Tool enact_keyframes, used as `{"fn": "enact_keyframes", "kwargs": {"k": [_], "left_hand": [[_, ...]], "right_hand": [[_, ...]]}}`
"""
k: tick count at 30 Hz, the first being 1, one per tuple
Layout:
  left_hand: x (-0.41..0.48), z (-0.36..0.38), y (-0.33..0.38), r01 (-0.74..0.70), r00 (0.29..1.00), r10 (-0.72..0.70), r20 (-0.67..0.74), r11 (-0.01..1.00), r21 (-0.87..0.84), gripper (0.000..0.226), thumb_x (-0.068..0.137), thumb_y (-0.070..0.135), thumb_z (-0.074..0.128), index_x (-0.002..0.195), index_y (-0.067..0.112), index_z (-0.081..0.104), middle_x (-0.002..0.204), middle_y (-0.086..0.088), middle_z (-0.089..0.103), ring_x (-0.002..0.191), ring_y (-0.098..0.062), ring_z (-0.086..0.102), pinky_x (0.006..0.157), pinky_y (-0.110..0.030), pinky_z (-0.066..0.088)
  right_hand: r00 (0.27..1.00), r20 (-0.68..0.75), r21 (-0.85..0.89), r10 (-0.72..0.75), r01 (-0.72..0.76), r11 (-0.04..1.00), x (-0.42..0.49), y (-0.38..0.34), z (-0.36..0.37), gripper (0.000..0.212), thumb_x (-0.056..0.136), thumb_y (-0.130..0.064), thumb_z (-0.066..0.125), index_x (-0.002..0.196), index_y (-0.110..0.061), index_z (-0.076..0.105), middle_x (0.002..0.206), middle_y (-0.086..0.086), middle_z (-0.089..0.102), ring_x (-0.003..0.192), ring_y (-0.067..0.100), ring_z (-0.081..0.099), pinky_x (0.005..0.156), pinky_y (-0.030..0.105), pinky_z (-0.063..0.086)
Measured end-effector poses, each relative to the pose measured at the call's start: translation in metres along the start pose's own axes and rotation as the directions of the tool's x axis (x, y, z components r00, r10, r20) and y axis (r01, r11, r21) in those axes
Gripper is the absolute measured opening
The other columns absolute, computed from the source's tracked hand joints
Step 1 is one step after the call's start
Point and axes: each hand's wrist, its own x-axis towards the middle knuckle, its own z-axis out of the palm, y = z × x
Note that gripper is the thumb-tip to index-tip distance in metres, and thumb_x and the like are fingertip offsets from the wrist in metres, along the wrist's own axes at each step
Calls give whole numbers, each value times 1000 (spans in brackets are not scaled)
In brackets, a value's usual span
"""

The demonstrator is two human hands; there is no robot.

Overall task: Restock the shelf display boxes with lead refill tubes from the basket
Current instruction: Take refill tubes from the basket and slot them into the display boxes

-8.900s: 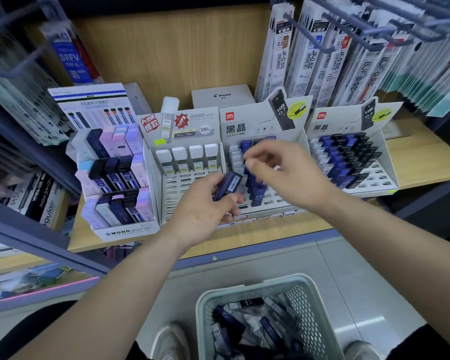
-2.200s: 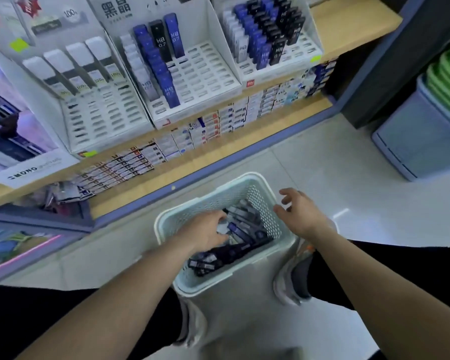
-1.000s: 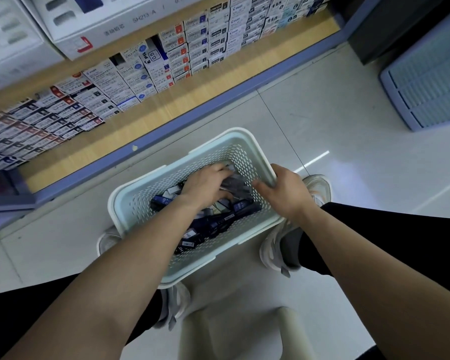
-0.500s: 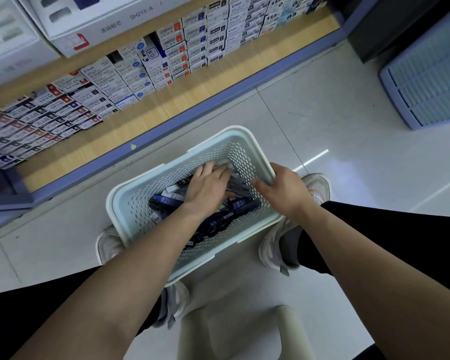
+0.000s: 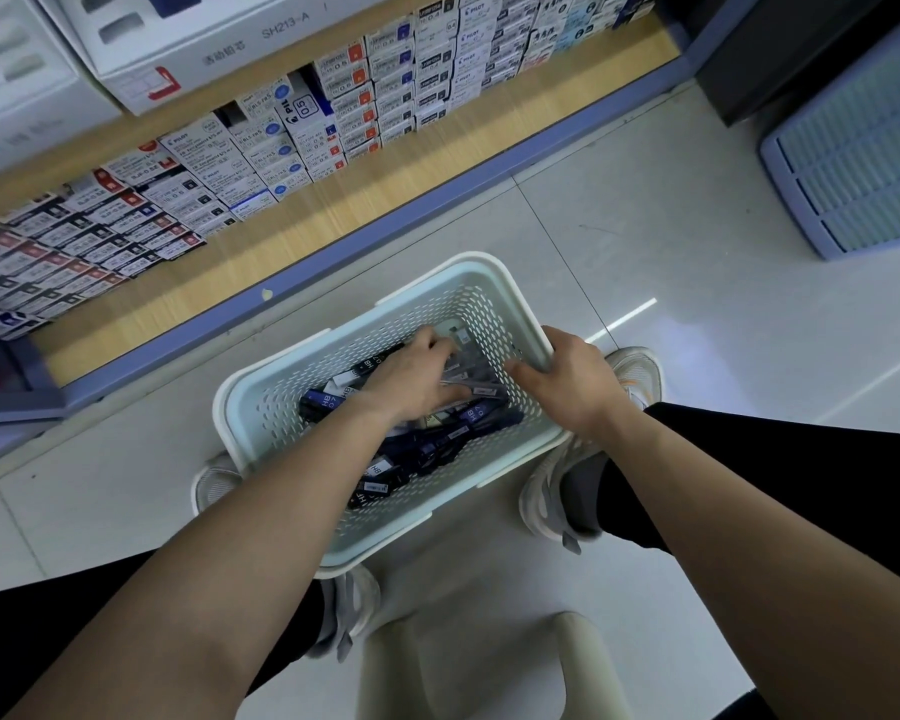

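- Position of basket [image 5: 276, 402]: on the floor [image 5: 645, 226] before the shelf [image 5: 333, 220].
- Contents: lead refill tubes [image 5: 437, 441] heaped loose in its bottom.
- State of left hand [image 5: 417, 379]: palm down on the heap, fingers bent among tubes; whether one is held cannot be told.
- State of right hand [image 5: 575, 389]: fingers curled over the basket's right rim, thumb inside the wall.

Basket [image 5: 281, 402]: pale mint, perforated hole pattern. Lead refill tubes [image 5: 328, 400]: dark blue and black, white lettering. Shelf [image 5: 333, 220]: light wood grain, blue-grey edge. Floor [image 5: 645, 210]: pale grey tile.
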Motion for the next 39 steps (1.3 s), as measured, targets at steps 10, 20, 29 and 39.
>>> {"fn": "enact_keyframes", "kwargs": {"k": [10,20,29,39], "left_hand": [[-7,8,6,10,1000,-9,-25,999,38,69,82,55,73,132,15,47,125,-6,35,94,-23,55,90,-41,51],[-5,13,3,24,998,-25,52,999,28,67,83,57,69,131,14,50,124,-11,59,113,-30,56,88,-38,48],[-16,3,9,88,995,-82,63,990,-109,67,89,48,70,140,12,44,127,-14,59,111,-30,59,83,-35,46],[-74,-52,38,153,985,-171,-5,897,-415,30,95,41,65,112,20,51,89,7,58,85,-15,59,62,-22,40]], "right_hand": [[1000,11,-3,4,-4,1000,0,0,-1,22,94,-38,61,88,-19,53,72,-2,55,61,13,51,50,27,32],[999,25,-13,20,-20,1000,1,0,-1,23,94,-38,61,83,-22,50,71,-3,55,61,11,50,50,27,32],[1000,21,-52,11,-10,999,-2,-2,-4,21,92,-38,66,89,-21,53,74,-4,56,63,10,52,50,25,34],[992,-116,-28,-39,36,999,-18,-18,-29,37,89,-36,68,122,-19,63,109,-1,67,88,17,62,74,28,48]]}}
